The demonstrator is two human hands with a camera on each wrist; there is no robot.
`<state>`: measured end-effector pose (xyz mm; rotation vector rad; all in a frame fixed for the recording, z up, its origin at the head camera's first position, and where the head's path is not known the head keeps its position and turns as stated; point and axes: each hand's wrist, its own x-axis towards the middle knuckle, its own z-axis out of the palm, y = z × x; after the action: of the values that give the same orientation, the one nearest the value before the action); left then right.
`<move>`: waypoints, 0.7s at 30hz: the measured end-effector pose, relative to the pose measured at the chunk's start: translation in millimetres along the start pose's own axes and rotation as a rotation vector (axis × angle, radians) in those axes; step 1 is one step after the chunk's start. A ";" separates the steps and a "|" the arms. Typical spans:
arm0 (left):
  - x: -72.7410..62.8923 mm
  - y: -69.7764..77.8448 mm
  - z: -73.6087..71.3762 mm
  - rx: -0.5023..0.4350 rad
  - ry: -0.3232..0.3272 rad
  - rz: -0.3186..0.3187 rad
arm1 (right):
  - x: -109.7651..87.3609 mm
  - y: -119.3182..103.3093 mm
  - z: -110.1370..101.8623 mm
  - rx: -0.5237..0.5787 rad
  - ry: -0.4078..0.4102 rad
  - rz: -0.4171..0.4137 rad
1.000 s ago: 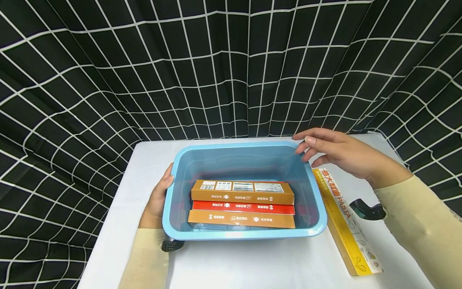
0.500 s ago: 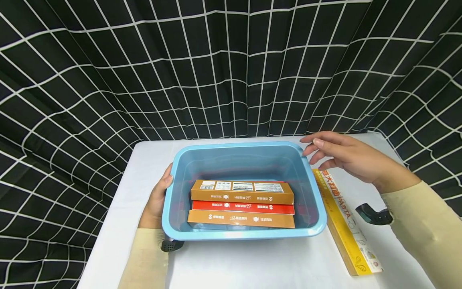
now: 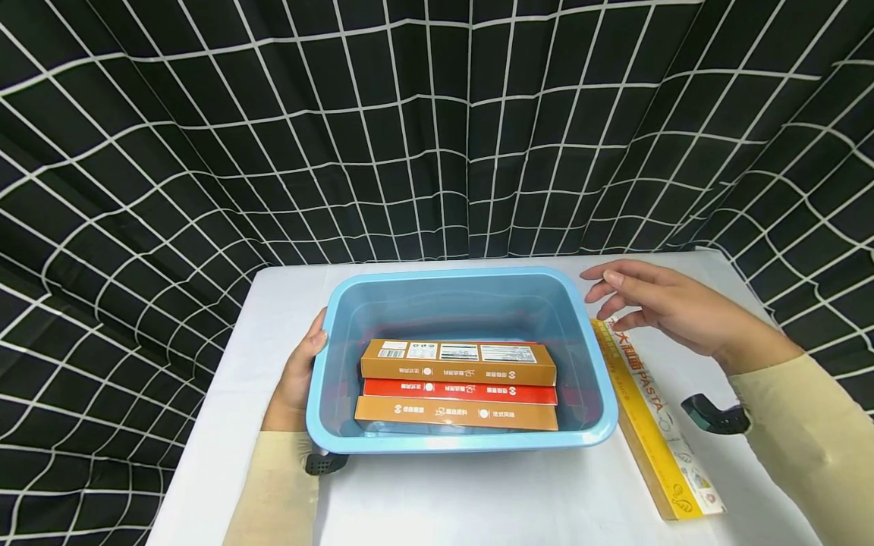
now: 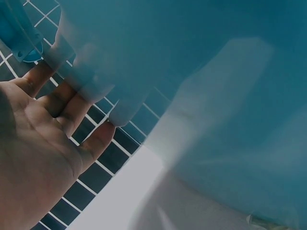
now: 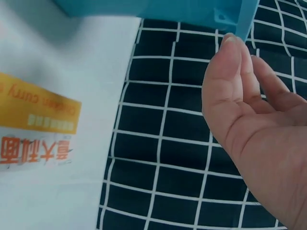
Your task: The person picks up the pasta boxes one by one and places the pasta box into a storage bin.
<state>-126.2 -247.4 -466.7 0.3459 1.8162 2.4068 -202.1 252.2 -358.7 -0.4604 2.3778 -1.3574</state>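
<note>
A light blue plastic tub (image 3: 462,444) stands on the white table with several long, flat boxes inside. An orange-brown box (image 3: 459,362) with printed panels lies on top, a red box (image 3: 460,391) shows below it, and another orange-brown box (image 3: 456,414) lies in front. At the tub's left side my left hand (image 3: 297,375) rests its extended fingers against the outer wall, and the palm stands off from it in the left wrist view. My right hand (image 3: 655,303) hovers off the tub's far right corner, fingers relaxed and holding nothing.
A long yellow and white pasta box (image 3: 655,421) lies at a slant on the table right of the tub, below my right hand. Black cloth with a white grid (image 3: 437,136) hangs behind the table and at both sides.
My right hand has drawn away from the tub's far right corner, moving right and slightly nearer. My left hand, the tub and the boxes keep their places.
</note>
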 end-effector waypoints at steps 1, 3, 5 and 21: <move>0.0 -0.3 -0.2 0.002 0.002 0.000 | -0.5 2.1 -0.3 -0.005 0.004 0.005; -0.1 -1.1 -0.6 0.000 0.001 -0.003 | -1.8 6.8 -1.2 -0.014 0.014 0.017; -0.2 -1.6 -1.1 -0.007 -0.003 -0.007 | -2.7 12.9 -2.2 -0.019 0.024 0.035; 0.4 -2.3 -2.7 0.009 -0.002 0.000 | -8.8 51.1 -6.5 -0.006 0.012 0.133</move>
<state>-127.3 -249.3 -469.5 0.3488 1.8265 2.3978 -202.4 285.8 -398.8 -0.2909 2.3766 -1.2983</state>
